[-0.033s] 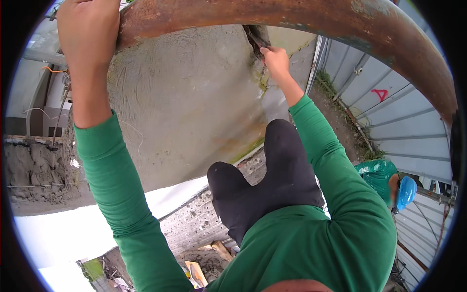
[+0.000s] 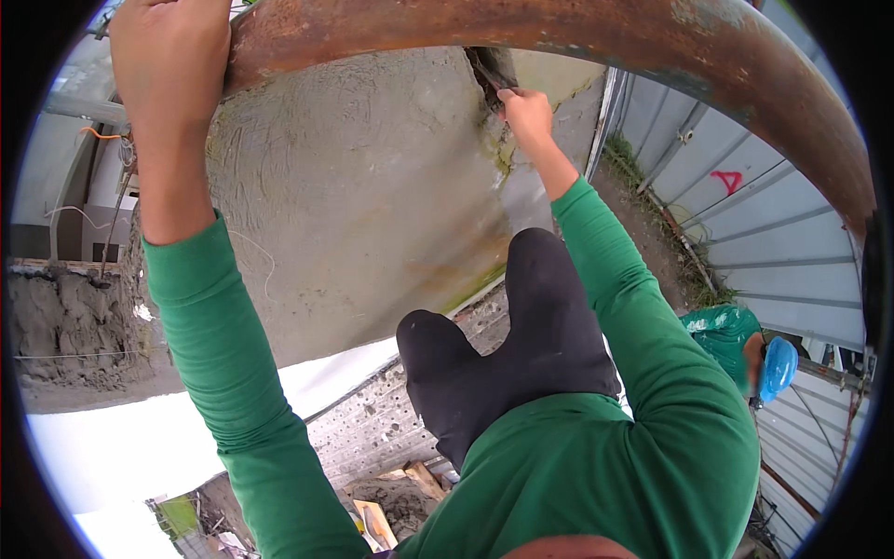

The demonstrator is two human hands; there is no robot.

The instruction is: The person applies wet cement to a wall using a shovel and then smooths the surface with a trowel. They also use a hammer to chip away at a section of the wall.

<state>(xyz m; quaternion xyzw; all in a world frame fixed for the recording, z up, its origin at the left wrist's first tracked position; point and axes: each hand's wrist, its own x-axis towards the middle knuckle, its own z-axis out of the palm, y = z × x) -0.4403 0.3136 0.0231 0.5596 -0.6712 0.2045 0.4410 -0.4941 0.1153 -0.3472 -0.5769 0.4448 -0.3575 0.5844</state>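
Note:
At the upper left my left hand (image 2: 172, 79) is closed round a thick, rusty, curved metal pipe (image 2: 521, 26); its fingertips lie out of sight. My right hand (image 2: 529, 115), closed too, grips a slim dark trowel-like hand tool (image 2: 490, 74). Its far end reaches into a dark gap by the edge of the grey plastered surface (image 2: 345, 186), just beneath the pipe. Most of the tool is hidden by shadow and my fingers, so its exact shape cannot be made out.
Corrugated metal sheeting (image 2: 782, 224) runs along the right side, with weeds (image 2: 619, 158) at its foot. Lower right is another person in a blue helmet (image 2: 778, 367). Rough mortar (image 2: 70, 321) shows at left. Below lie a speckled plank (image 2: 363, 405) and wood scraps (image 2: 424, 480).

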